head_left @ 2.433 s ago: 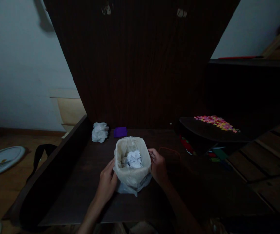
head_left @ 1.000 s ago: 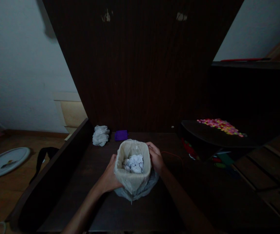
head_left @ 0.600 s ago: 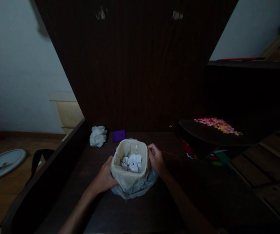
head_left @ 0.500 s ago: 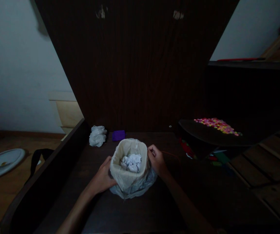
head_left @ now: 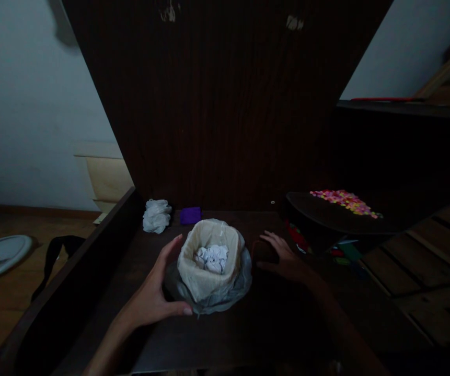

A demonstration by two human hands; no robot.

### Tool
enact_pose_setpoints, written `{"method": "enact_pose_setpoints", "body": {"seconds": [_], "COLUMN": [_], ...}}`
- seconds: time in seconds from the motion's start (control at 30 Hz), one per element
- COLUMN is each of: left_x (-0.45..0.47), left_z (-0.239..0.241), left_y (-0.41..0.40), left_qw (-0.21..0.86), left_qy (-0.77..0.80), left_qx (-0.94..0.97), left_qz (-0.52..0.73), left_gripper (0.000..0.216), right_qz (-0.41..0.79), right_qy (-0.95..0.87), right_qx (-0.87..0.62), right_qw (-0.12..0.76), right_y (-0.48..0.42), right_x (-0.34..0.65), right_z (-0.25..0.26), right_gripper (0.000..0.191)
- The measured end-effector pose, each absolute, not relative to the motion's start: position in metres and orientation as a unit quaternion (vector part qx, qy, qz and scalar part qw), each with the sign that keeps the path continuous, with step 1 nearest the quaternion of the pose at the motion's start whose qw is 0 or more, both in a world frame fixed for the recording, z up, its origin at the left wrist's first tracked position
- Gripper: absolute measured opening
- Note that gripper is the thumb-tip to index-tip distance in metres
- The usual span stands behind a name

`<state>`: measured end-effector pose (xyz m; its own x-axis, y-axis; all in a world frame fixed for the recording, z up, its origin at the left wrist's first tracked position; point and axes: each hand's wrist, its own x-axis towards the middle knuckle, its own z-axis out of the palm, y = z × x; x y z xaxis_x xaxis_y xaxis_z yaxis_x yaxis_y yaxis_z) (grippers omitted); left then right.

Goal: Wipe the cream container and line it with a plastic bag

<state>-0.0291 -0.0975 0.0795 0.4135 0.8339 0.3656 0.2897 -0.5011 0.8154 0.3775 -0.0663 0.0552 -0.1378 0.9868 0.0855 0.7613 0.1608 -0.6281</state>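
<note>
A small square bin (head_left: 208, 279) stands on the dark tabletop, lined with a thin whitish plastic bag whose edge is folded out over the rim and hangs around the base. Crumpled white paper (head_left: 214, 258) lies inside it. To the left of the bin, my left hand (head_left: 157, 292) is open, its thumb and fingers spread around that side; whether the thumb touches the bag I cannot tell. My right hand (head_left: 281, 258) is open too, apart from the bin on its right, fingers spread and curved toward it.
Behind the bin lie a crumpled white plastic bag (head_left: 157, 215) and a purple folded item (head_left: 190, 215). Small pink and yellow pieces (head_left: 346, 202) cover part of a dark shelf at right. A raised wooden edge (head_left: 79, 277) borders the left side, and a tall dark panel (head_left: 225, 115) rises behind.
My right hand has let go of the bin's rim and moved right, its fingers opening. My left hand has loosened and spread on the left side. The bin stays nearly in place.
</note>
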Motion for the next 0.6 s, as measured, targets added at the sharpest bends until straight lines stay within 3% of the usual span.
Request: {"method": "enact_pose_setpoints", "body": {"seconds": [0.07,0.13,0.23,0.3,0.47,0.6], "left_x": [-0.024,-0.019,-0.015,-0.014,-0.01,-0.004], "left_z": [0.086,0.092,0.097,0.097,0.093,0.089], "left_y": [-0.095,-0.091,-0.085,-0.083,-0.084,-0.087], "left_qw": [0.3,0.243,0.197,0.191,0.164,0.131], "left_qy": [0.354,0.35,0.343,0.344,0.347,0.341], "left_qx": [0.783,0.808,0.83,0.831,0.824,0.821], "left_qz": [0.413,0.408,0.393,0.394,0.417,0.439], "left_gripper": [0.117,0.094,0.05,0.036,0.03,0.043], "right_qz": [0.244,0.253,0.241,0.22,0.18,0.178], "right_qy": [-0.734,-0.742,-0.747,-0.746,-0.728,-0.702], "right_qx": [-0.617,-0.616,-0.614,-0.619,-0.643,-0.638], "right_qw": [0.143,0.083,0.083,0.105,0.155,0.26], "right_y": [-0.073,-0.079,-0.087,-0.089,-0.087,-0.082], "right_x": [0.394,0.402,0.405,0.405,0.404,0.382], "right_z": [0.05,0.047,0.045,0.047,0.072,0.119], "right_gripper": [0.113,0.127,0.124,0.118,0.1,0.101]}}
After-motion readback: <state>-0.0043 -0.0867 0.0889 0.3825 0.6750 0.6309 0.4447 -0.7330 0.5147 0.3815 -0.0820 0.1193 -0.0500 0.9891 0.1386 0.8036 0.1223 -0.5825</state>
